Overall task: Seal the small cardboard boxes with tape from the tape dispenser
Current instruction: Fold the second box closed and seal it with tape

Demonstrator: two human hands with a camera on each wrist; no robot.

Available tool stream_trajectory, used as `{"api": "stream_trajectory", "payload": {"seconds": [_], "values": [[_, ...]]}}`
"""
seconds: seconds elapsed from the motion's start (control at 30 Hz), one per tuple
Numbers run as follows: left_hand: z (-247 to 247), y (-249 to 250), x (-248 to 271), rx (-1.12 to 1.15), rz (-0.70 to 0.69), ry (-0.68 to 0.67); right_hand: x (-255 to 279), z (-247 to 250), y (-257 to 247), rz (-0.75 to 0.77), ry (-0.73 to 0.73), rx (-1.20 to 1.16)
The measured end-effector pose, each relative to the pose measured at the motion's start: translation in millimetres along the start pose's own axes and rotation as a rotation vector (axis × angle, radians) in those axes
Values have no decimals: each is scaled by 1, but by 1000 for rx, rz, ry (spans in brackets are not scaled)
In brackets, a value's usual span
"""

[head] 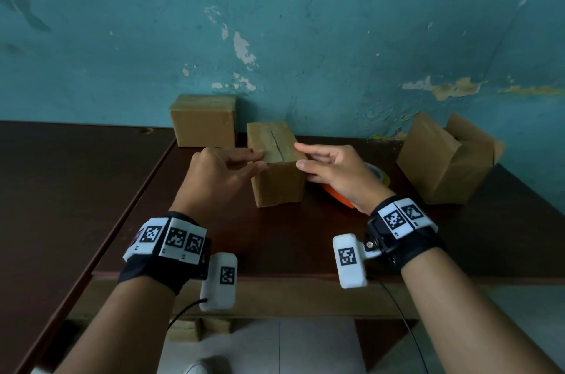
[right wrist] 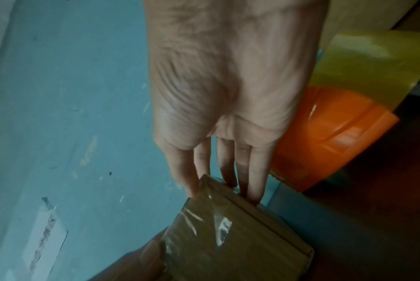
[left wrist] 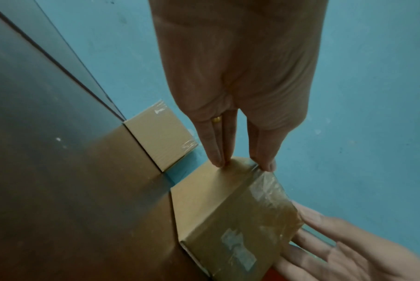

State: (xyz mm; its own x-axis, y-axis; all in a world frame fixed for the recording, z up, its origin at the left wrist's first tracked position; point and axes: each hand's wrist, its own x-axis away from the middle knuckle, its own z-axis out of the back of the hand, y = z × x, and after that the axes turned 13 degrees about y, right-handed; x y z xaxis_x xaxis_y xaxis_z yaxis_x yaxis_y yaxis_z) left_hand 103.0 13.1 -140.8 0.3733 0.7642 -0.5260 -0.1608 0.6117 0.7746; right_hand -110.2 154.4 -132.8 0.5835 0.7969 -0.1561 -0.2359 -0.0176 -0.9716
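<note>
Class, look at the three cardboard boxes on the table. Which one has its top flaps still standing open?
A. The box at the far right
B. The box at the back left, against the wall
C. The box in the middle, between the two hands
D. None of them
A: the box at the far right has flaps sticking up, while the back left box and the middle box have their tops closed.

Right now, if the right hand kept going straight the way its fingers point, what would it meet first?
The right hand points left across the table, and its straight fingertips already lie at the middle box. That box comes first. Past it is the left hand on the opposite side, though depth is hard to judge.
</note>
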Motion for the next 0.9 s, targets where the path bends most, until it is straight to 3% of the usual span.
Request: {"api": "stream_trajectory", "payload": {"seconds": [0.2, 0.33, 0.43, 0.53, 0.9], "values": [[-4, 4, -1, -98, -82, 19, 0, -14, -7, 163, 43, 345], [-3, 6, -1, -107, -147, -38, 6, -23, -16, 253, 52, 558], [-1, 8, 0, -82, -168, -75, 9, -34, -15, 264, 119, 623], [0, 8, 2, -46, -134, -67, 9, -41, -11, 369, 239, 701], [11, 10, -2, -41, 18, 137, 8, -36, -19, 361, 170, 699]]}}
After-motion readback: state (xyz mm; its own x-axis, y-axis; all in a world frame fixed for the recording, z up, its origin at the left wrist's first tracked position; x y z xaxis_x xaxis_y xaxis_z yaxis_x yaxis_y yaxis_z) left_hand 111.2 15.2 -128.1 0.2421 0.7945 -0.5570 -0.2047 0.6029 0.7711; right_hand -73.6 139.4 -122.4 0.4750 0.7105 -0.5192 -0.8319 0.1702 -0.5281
